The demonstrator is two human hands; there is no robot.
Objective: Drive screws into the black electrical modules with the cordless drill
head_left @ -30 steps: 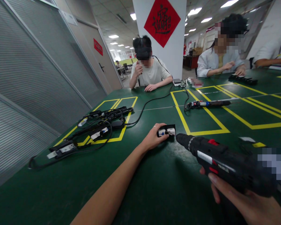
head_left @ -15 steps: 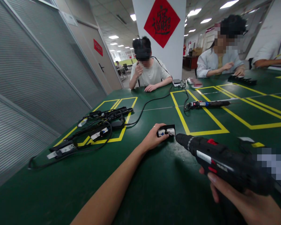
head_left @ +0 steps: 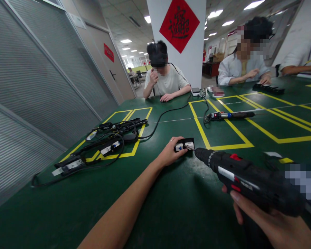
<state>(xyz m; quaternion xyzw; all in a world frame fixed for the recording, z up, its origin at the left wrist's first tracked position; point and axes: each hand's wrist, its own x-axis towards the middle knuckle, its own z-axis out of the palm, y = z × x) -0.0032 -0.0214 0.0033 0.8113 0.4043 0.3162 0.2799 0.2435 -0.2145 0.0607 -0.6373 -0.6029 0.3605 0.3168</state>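
Observation:
My left hand, with a ring on one finger, grips a small black case by its left side on the green table. White and metallic parts with a blue spot show inside the case. In my right hand is a black and red power drill, held by its handle. The drill points left, and its chuck sits right beside the case's right end. Whether the bit touches the case is too small to tell.
Black cabled devices lie on the left within yellow tape. A cylindrical tool with a cable lies beyond the drill. Across the table sit a person and, further right, another person; a third shows at the right edge.
The drill and my right hand have shifted very slightly. My left hand's thumb has moved slightly on the black case.

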